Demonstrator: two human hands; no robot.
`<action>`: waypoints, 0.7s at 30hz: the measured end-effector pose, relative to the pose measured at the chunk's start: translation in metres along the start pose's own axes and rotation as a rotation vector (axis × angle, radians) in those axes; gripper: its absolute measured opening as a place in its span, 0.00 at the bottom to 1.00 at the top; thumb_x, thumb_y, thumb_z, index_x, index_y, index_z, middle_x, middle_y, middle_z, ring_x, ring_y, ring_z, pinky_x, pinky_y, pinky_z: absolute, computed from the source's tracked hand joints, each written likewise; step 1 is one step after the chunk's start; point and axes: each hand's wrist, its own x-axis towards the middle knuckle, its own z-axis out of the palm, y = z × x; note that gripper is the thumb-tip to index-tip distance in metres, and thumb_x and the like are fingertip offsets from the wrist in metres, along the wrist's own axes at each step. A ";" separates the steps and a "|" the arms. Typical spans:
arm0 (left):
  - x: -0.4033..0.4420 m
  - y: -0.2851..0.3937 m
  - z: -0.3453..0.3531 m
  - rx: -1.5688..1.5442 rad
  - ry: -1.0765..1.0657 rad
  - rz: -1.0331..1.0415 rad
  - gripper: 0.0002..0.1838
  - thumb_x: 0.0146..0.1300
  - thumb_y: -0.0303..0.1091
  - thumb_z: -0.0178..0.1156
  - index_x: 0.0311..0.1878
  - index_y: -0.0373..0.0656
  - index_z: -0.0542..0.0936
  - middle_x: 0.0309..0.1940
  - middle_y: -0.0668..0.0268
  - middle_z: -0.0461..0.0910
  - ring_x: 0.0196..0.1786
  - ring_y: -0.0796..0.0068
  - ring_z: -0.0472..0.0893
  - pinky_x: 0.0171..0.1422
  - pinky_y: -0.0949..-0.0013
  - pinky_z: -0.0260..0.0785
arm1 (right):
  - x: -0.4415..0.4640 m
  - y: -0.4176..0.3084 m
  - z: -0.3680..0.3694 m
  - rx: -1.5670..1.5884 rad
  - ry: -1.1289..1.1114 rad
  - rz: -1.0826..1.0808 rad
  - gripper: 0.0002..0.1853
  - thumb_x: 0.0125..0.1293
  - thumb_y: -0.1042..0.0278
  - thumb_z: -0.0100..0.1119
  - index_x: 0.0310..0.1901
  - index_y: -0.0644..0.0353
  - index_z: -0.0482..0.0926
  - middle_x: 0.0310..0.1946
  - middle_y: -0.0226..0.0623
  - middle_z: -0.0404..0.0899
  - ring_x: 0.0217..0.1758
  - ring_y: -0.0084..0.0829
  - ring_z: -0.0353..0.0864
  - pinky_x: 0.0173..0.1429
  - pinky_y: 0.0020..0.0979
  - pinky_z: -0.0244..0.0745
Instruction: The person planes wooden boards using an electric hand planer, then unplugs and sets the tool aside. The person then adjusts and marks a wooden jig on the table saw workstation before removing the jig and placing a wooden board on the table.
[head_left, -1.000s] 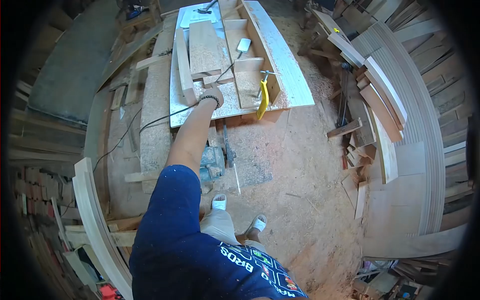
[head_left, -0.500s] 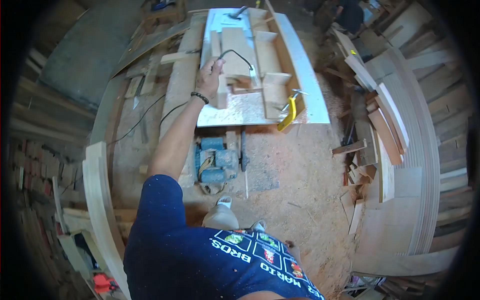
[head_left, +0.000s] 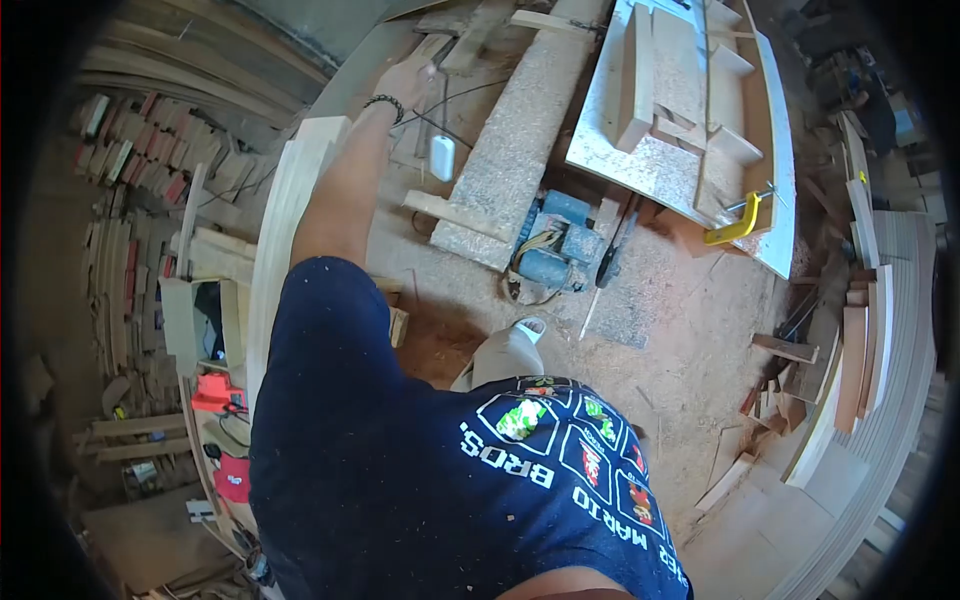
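The left hand (head_left: 405, 82) is extended to the far left, over the floor beside the sawdust-covered plank (head_left: 515, 130); its fingers are curled closed around the black cord (head_left: 443, 105). The white block (head_left: 442, 158) hangs from this cord, just below the hand and clear of the counter (head_left: 612, 150). The state of the right hand cannot be determined, as it is out of view. The yellow clamp (head_left: 735, 226) is located at the counter's near edge, beside the wooden frame (head_left: 768, 110). The blue machine (head_left: 555, 245) sits below that edge.
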 end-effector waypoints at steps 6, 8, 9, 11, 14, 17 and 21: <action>-0.092 -0.037 0.008 0.516 -0.595 -0.258 0.19 0.68 0.39 0.52 0.58 0.45 0.80 0.57 0.53 0.80 0.60 0.51 0.79 0.63 0.53 0.72 | 0.010 -0.019 0.001 0.145 -0.079 -0.082 0.22 0.67 0.59 0.62 0.58 0.63 0.75 0.40 0.42 0.83 0.35 0.29 0.82 0.39 0.31 0.77; -0.117 -0.041 0.020 0.373 -0.567 -0.389 0.19 0.68 0.38 0.52 0.57 0.42 0.80 0.60 0.51 0.78 0.62 0.52 0.77 0.67 0.55 0.68 | 0.005 -0.027 0.001 0.104 -0.081 -0.062 0.22 0.67 0.59 0.61 0.58 0.63 0.75 0.41 0.42 0.83 0.36 0.29 0.82 0.39 0.30 0.77; -0.135 -0.076 0.059 0.362 -0.432 -0.277 0.20 0.68 0.40 0.52 0.59 0.42 0.79 0.60 0.51 0.77 0.63 0.52 0.77 0.68 0.56 0.67 | 0.000 -0.032 -0.001 0.069 -0.078 -0.044 0.22 0.67 0.59 0.61 0.58 0.63 0.75 0.41 0.43 0.83 0.37 0.29 0.83 0.40 0.30 0.77; -0.141 -0.096 0.097 0.330 -0.290 -0.123 0.22 0.67 0.41 0.53 0.61 0.43 0.78 0.61 0.51 0.76 0.63 0.52 0.76 0.69 0.57 0.66 | -0.024 -0.056 -0.006 0.030 -0.044 -0.089 0.22 0.67 0.59 0.60 0.58 0.65 0.75 0.40 0.43 0.84 0.36 0.31 0.84 0.40 0.31 0.78; -0.161 -0.047 0.098 0.455 -0.633 -0.129 0.23 0.68 0.42 0.51 0.63 0.44 0.75 0.53 0.51 0.81 0.57 0.49 0.79 0.64 0.54 0.68 | -0.044 -0.067 -0.011 0.043 -0.011 -0.055 0.22 0.67 0.60 0.59 0.57 0.65 0.76 0.39 0.45 0.84 0.34 0.33 0.86 0.39 0.32 0.79; -0.173 0.034 0.089 0.120 -0.327 -0.033 0.14 0.66 0.39 0.52 0.47 0.45 0.82 0.43 0.52 0.84 0.46 0.51 0.83 0.51 0.50 0.75 | -0.058 -0.075 -0.016 -0.024 0.019 -0.018 0.23 0.67 0.58 0.61 0.57 0.64 0.76 0.40 0.46 0.84 0.34 0.33 0.85 0.38 0.32 0.79; -0.210 0.137 0.143 -0.241 -0.401 0.139 0.16 0.66 0.43 0.51 0.49 0.48 0.81 0.38 0.51 0.84 0.41 0.48 0.83 0.49 0.49 0.74 | -0.061 -0.063 -0.020 0.002 0.031 0.004 0.23 0.66 0.58 0.62 0.58 0.63 0.77 0.39 0.44 0.85 0.32 0.32 0.85 0.37 0.32 0.78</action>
